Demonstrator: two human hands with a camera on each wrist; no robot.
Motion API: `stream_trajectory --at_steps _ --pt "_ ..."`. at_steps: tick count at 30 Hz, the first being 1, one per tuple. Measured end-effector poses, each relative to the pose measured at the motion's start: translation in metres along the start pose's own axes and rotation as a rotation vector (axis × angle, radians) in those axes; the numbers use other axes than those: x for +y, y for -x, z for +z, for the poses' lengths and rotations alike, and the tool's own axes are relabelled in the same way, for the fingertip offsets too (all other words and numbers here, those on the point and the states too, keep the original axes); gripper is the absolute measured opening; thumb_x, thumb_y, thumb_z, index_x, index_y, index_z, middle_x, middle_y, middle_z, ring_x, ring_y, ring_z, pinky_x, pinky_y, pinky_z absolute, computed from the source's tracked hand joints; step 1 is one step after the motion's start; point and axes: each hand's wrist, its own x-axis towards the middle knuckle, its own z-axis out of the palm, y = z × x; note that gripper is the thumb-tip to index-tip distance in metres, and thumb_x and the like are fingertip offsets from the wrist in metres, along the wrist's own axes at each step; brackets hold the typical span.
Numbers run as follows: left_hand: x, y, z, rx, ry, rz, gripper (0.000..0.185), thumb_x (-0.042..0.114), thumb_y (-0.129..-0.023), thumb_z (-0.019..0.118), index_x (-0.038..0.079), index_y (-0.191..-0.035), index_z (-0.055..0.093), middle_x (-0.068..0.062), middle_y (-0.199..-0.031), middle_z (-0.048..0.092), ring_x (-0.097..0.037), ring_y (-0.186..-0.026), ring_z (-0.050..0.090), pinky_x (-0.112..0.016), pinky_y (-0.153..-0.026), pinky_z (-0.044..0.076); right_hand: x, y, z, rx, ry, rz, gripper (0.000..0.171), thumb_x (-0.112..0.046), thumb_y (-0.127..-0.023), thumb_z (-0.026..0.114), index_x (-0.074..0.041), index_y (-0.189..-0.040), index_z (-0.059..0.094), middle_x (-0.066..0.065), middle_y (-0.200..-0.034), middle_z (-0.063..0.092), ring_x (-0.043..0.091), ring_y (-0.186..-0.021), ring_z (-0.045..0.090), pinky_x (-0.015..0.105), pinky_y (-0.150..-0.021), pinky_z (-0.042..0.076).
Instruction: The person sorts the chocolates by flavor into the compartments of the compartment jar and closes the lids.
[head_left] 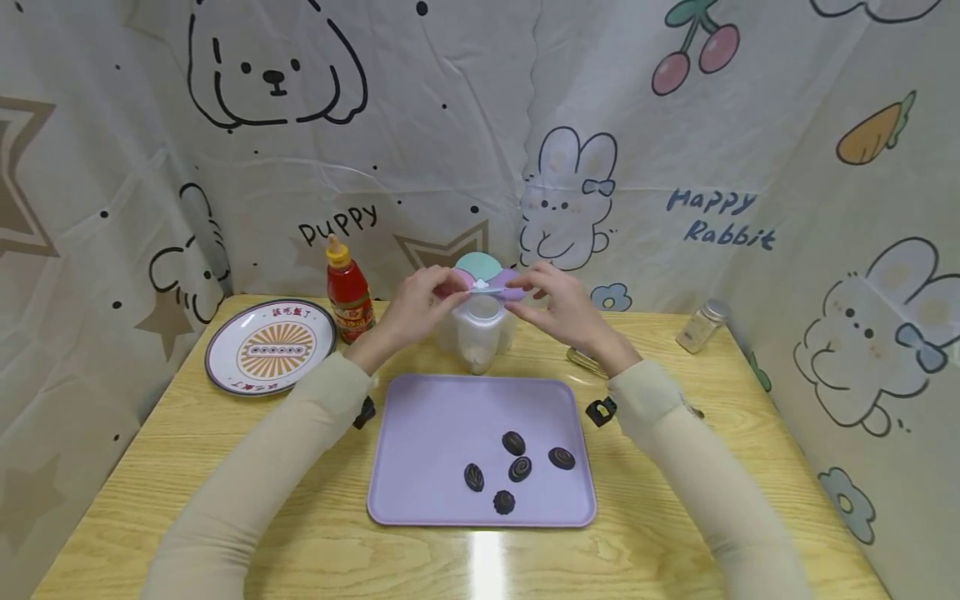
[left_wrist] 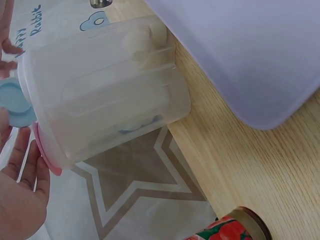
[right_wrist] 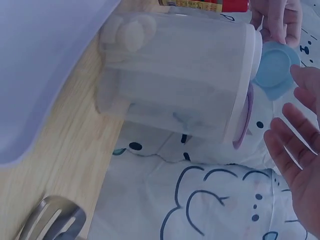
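Observation:
A translucent lobed storage container (head_left: 478,337) stands behind the tray, with green (head_left: 480,265), pink (left_wrist: 47,155) and purple (right_wrist: 244,120) lids on top. Its light blue front lid (right_wrist: 274,67) is lifted up from its compartment. My left hand (head_left: 431,300) pinches one side of this lid between thumb and fingertip, its other fingers (left_wrist: 25,157) reaching to the pink lid's edge. My right hand (head_left: 558,304) is at the opposite side, thumb tip right at the blue lid, fingers (right_wrist: 290,135) extended and spread. Pale rounded pieces (right_wrist: 132,35) show low in the container.
In front lies a lilac tray (head_left: 427,417) with several dark molded chocolates (head_left: 520,468). A red sauce bottle (head_left: 348,292) and a patterned plate (head_left: 225,358) stand left. On the right are a slotted metal utensil (right_wrist: 55,220), partly behind my arm, and a small shaker jar (head_left: 703,325).

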Motion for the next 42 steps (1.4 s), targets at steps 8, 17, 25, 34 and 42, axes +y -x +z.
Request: stream_trajectory --at_steps 8,17,25,34,42 --pt "-0.002 0.003 0.001 0.011 -0.028 0.036 0.015 0.016 -0.100 0.073 0.005 -0.110 0.073 -0.013 -0.103 0.072 -0.027 -0.098 0.062 -0.040 -0.091 0.054 -0.003 -0.013 0.010 0.002 -0.004 -0.097 0.019 -0.015 -0.093 0.082 -0.006 -0.110 0.078 0.010 -0.113 0.074 0.025 -0.098 0.073 0.038 -0.086 0.064" --pt "-0.003 0.010 0.005 0.005 -0.096 0.072 0.014 0.019 -0.100 0.074 0.007 -0.108 0.073 -0.010 -0.106 0.071 -0.026 -0.101 0.057 -0.037 -0.091 0.047 -0.006 -0.010 0.017 -0.003 0.047 -0.147 0.011 -0.012 -0.093 0.081 -0.007 -0.102 0.080 0.009 -0.112 0.076 0.025 -0.102 0.073 0.038 -0.091 0.061" --pt "-0.002 0.014 0.006 -0.005 -0.151 0.092 0.018 0.024 -0.100 0.074 0.007 -0.108 0.074 -0.010 -0.113 0.072 -0.028 -0.105 0.058 -0.044 -0.095 0.050 -0.008 -0.005 0.019 -0.018 0.084 -0.187 0.013 -0.012 -0.091 0.083 -0.006 -0.102 0.080 0.011 -0.108 0.074 0.026 -0.102 0.071 0.040 -0.092 0.060" --pt "-0.002 0.017 0.008 0.016 -0.180 0.143 0.017 0.023 -0.097 0.078 0.009 -0.105 0.076 -0.010 -0.112 0.071 -0.029 -0.104 0.058 -0.045 -0.094 0.051 -0.002 -0.004 0.028 -0.017 0.129 -0.268 0.015 -0.015 -0.090 0.085 -0.006 -0.100 0.080 0.009 -0.105 0.072 0.024 -0.100 0.068 0.037 -0.090 0.060" --pt "-0.006 0.018 0.011 0.061 -0.202 0.212 0.015 0.021 -0.095 0.079 0.007 -0.098 0.076 -0.010 -0.105 0.070 -0.031 -0.101 0.058 -0.045 -0.093 0.049 -0.001 -0.003 0.032 -0.008 0.109 -0.210 0.014 -0.017 -0.090 0.085 -0.007 -0.099 0.081 0.007 -0.104 0.073 0.023 -0.100 0.068 0.037 -0.090 0.059"
